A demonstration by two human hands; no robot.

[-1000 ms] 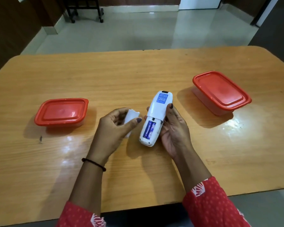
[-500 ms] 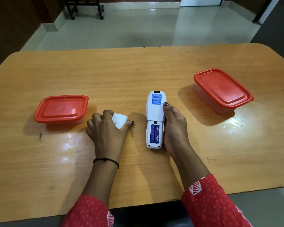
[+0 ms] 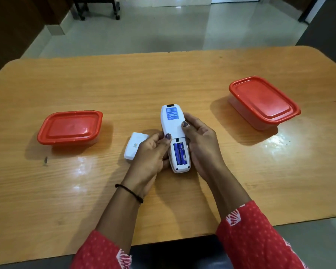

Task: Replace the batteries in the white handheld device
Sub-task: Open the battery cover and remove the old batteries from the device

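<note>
We look down at a wooden table (image 3: pixel 182 78) and our own two hands. At the far left sits a shallow container with a red lid (image 3: pixel 70 127), closed. Nearer the middle, a small white battery cover (image 3: pixel 134 146) lies flat on the table, just beside our left hand and partly hidden behind it.

Our left hand (image 3: pixel 150 159), with a thin black band (image 3: pixel 129 192) at the wrist, curls around the left edge of the white handheld device (image 3: pixel 174 133), its thumb resting on the device's back. The device lies back side up at the table's centre, lengthwise away from us, with a blue label (image 3: pixel 172 113) near its far end. Its battery compartment at the near end is uncovered, and two blue batteries (image 3: pixel 179 153) sit side by side inside it.

Our right hand (image 3: pixel 201 144) cups the right edge of the device, thumb pressed on the back panel just above the compartment. Both hands together hold the device.

At the far right stands a second, deeper container with a red lid (image 3: pixel 263 100), well apart from our hands.
</note>
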